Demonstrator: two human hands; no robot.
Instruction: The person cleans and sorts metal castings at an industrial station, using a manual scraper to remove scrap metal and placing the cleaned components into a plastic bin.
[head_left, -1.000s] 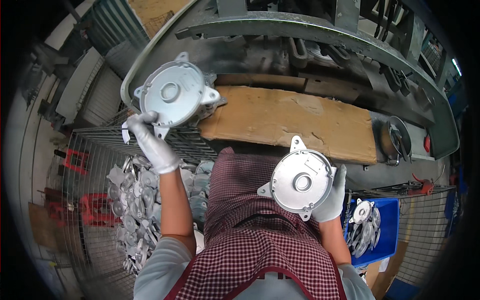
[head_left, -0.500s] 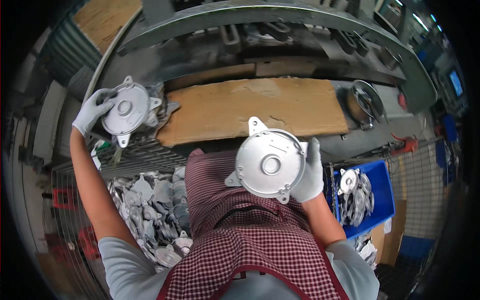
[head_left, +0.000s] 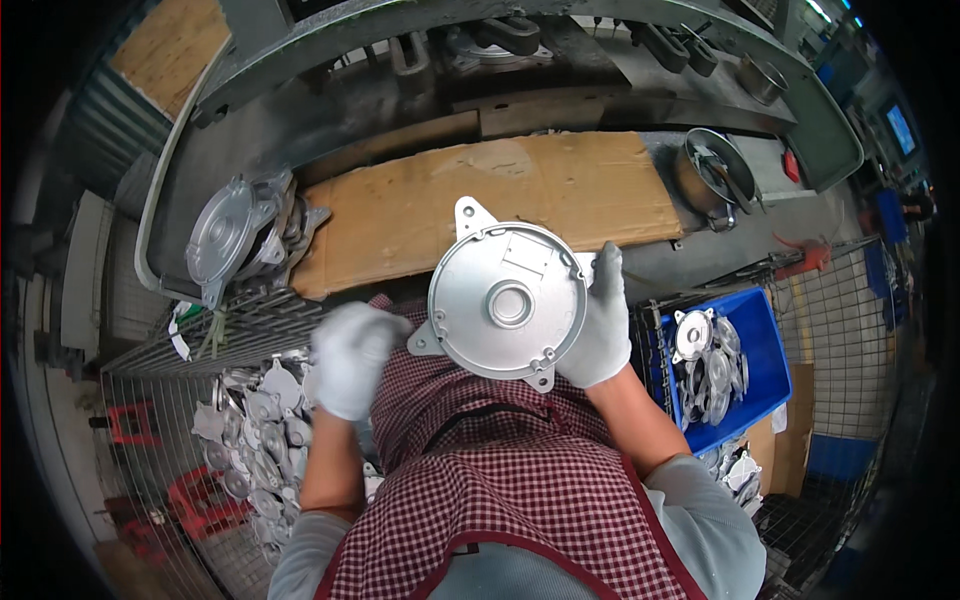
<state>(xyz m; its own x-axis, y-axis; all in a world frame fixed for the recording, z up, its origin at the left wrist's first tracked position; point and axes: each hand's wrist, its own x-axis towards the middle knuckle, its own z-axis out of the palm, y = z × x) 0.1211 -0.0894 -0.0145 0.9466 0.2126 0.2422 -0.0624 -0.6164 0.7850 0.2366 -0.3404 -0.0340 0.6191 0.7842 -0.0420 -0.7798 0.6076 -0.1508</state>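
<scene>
My gloved right hand (head_left: 606,325) holds a round silver cast-metal cover (head_left: 468,300) by its right edge. The cover's broad face is turned up, showing a raised ring at the centre and lugs on the rim. Just left of it is my gloved left hand (head_left: 352,358), smeared by motion. Its fingers point at the cover's left lug; whether they touch it, I cannot tell. On the bench at the left, several similar covers (head_left: 222,240) stand in a leaning stack.
A cardboard sheet (head_left: 480,190) lies along the bench. To its right stands a metal pot (head_left: 715,180) with tools inside. A wire cage at the lower left holds many loose covers (head_left: 262,440). At the right, a blue bin (head_left: 765,370) contains more. Machinery spans the back.
My left hand has let go of a cover at the left stack and come in toward my body. The held cover has shifted slightly left and up with my right hand.
</scene>
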